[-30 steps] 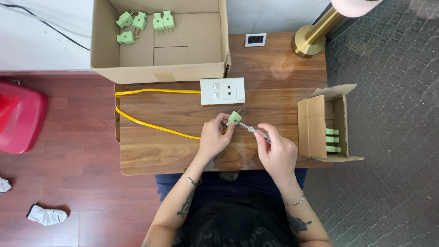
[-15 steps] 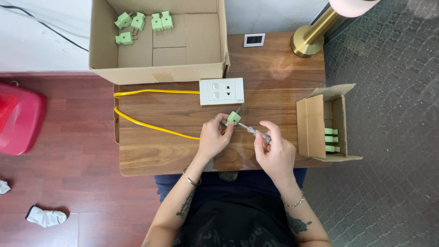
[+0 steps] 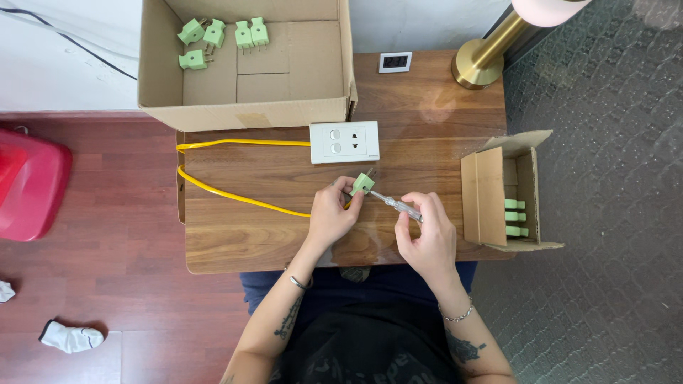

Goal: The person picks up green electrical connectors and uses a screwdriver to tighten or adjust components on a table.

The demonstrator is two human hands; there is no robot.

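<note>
Far left, a red container (image 3: 28, 181) is cut off by the frame edge, and two white cloths (image 3: 70, 336) lie on the dark wood floor, one only half in view. Moving in, a big open cardboard box (image 3: 245, 110) sits at the back of the wooden worktop (image 3: 249, 235), and I count five green plugs (image 3: 213, 33) inside it. A yellow cable (image 3: 228, 192) loops off the worktop's left edge and runs to a white socket plate (image 3: 344, 141); its other end vanishes behind the left hand (image 3: 331, 217). That hand has its fingers clamped on one green plug (image 3: 362, 183), held just above the worktop, right below the socket plate. Next, the right hand (image 3: 425, 238) has its fingers closed around a slim screwdriver (image 3: 393, 203) whose tip meets the plug; the exact contact point is too small to make out. Behind, a small white framed display (image 3: 395, 62) and a brass lamp base (image 3: 478, 64), the pink shade cut off at the top. Further right, a small cardboard box (image 3: 498, 192) lies on its side with three green plugs (image 3: 515, 217) showing, more perhaps hidden by the flap. Beyond the worktop, grey patterned carpet (image 3: 605, 213).
</note>
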